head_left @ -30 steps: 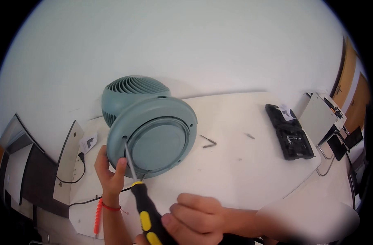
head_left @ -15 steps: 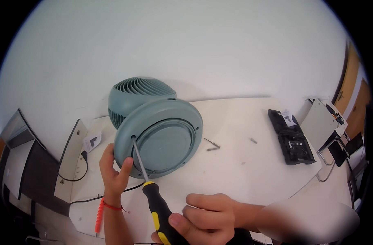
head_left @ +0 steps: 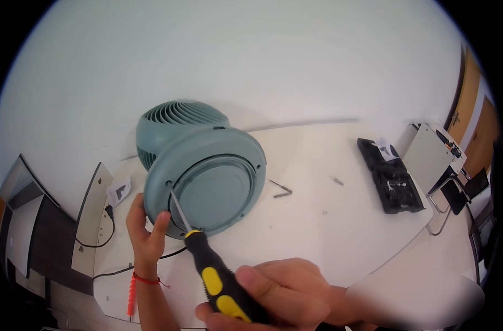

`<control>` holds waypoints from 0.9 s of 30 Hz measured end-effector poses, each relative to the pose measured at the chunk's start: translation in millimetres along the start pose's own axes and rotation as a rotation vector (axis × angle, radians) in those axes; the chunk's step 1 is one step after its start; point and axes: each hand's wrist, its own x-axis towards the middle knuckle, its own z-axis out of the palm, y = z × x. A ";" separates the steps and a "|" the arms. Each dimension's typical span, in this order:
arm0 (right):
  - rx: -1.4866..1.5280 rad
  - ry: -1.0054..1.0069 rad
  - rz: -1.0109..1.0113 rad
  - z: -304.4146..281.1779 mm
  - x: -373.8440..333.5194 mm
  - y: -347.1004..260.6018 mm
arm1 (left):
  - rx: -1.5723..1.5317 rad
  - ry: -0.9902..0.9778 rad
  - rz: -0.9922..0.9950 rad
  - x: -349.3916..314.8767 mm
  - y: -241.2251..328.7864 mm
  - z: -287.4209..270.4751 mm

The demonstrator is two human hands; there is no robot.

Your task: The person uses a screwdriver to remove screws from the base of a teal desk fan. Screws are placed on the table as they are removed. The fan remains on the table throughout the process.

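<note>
Left hand point(head_left: 145, 234): curled around the lower-left rim of the round base point(head_left: 215, 190), thumb on its underside, the other fingers partly hidden behind.
Right hand point(head_left: 287, 292): closed around the handle of a black-and-yellow screwdriver point(head_left: 224, 276).
Screwdriver tip: at a hole point(head_left: 169, 182) in the underside; cannot tell whether seated.
Fan point(head_left: 202, 151): grey-green, slatted, tipped over at the worktop's point(head_left: 317, 243) left, underside toward the person.

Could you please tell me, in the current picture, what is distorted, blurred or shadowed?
All in the head view: black corners, and the wooden door frame bows near the right rim; a smeared pale patch covers part of the right forearm; a faint shadow lies on the wall beside the fan; the screwdriver handle looks fairly clear.
</note>
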 end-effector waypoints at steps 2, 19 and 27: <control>-0.026 0.133 0.006 2.9 2.2 1.7 | -0.012 -0.015 -0.002 0.7 1.2 -1.6; -0.070 0.091 -0.353 -8.4 25.9 25.1 | 0.231 -0.085 0.087 2.7 15.6 -7.4; 0.169 0.168 -0.438 -0.2 37.8 28.3 | 0.184 -0.072 0.044 3.3 16.2 -5.0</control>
